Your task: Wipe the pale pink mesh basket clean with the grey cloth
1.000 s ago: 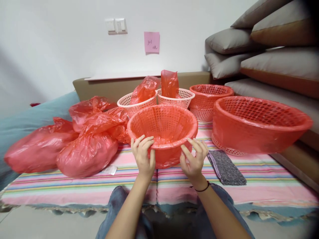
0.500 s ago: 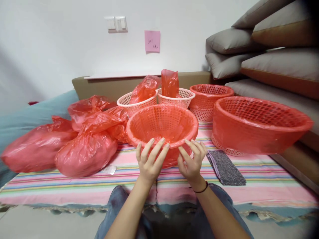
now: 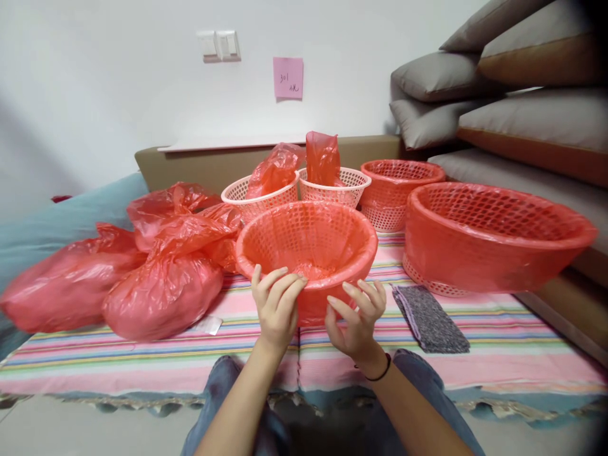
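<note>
Directly in front of me stands a plastic basket (image 3: 308, 231) lined with a red plastic bag, whose edge is folded over the rim. My left hand (image 3: 278, 307) is at its near left side, fingers spread and fingertips by the rim. Beside the near right wall is my right hand (image 3: 356, 316), fingers apart and curved; whether it touches the bag I cannot tell. Neither hand grips anything. The basket's lower front is partly hidden by my hands.
Filled red plastic bags (image 3: 161, 291) lie at the left. Pink baskets (image 3: 335, 190) with crumpled red bags stand behind. At the right are a bag-lined basket (image 3: 494, 253), another lined one (image 3: 396, 196), a folded grey cloth (image 3: 430, 320) and stacked cushions (image 3: 536, 126).
Both hands have drawn slightly down and toward me, the right one coming away from the rim. The lined basket has shifted slightly left and nearer.
</note>
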### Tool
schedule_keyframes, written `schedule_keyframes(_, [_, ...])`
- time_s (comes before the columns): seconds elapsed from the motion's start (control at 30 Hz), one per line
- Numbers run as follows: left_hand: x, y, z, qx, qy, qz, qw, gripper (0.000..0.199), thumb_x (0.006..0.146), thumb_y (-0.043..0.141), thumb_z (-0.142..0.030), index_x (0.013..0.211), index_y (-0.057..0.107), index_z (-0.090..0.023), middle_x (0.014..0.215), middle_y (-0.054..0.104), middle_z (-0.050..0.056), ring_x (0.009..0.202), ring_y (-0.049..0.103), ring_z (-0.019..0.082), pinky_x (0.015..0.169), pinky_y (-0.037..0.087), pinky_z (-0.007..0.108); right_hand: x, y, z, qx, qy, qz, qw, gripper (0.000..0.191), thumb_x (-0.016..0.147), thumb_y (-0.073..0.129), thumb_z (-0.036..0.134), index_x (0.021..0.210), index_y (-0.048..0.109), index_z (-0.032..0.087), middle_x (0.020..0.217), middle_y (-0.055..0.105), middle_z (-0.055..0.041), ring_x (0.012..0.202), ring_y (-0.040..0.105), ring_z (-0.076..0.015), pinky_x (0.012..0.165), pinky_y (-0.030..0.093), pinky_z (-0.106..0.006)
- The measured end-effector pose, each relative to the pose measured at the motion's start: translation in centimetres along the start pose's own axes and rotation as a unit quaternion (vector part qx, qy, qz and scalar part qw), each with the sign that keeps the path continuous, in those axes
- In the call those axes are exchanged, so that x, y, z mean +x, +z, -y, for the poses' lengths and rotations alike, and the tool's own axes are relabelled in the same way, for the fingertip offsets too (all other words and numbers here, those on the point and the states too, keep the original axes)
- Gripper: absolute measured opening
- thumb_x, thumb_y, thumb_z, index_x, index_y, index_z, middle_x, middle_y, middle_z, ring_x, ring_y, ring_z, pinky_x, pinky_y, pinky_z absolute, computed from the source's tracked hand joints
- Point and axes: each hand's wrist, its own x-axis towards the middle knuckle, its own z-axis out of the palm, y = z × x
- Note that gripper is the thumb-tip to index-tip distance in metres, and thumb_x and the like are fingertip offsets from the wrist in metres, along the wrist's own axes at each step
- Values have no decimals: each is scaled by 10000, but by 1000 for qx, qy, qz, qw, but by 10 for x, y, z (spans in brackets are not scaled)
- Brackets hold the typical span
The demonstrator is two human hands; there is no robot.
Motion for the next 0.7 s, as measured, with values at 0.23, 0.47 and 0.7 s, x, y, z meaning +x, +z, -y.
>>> schedule_keyframes(0.23, [2, -5, 27, -65, -110, -37, 991, 222, 899, 501, -80, 950, 622, -259, 960, 702, 21, 1178, 570, 203, 1171, 284, 557, 8, -12, -20, -27, 29, -35, 999, 356, 835, 568, 196, 1182, 501, 244, 1200, 500, -92, 1224, 455, -290, 1082, 342, -578])
schedule_keyframes(0.47, [-2, -8, 60, -122, -267, -82, 953, 104, 915, 502, -164, 881, 588, -212, 1472, 471, 99, 1398, 423, 239, 1169, 312, 507, 7, -10, -19, -13, 30, -22, 999, 459, 817, 571, 169, 1262, 495, 254, 1280, 501, -89, 1249, 451, -291, 1090, 331, -580])
schedule_keyframes(0.7, [-4, 0, 75, -225, -273, -40, 934, 126, 961, 480, -271, 845, 492, -223, 1554, 377, 109, 1443, 365, 247, 1163, 346, 492, 4, -7, -19, -1, 30, -25, 999, 448, 814, 563, 185, 1249, 492, 263, 1283, 522, -80, 1250, 465, -287, 1089, 327, -580])
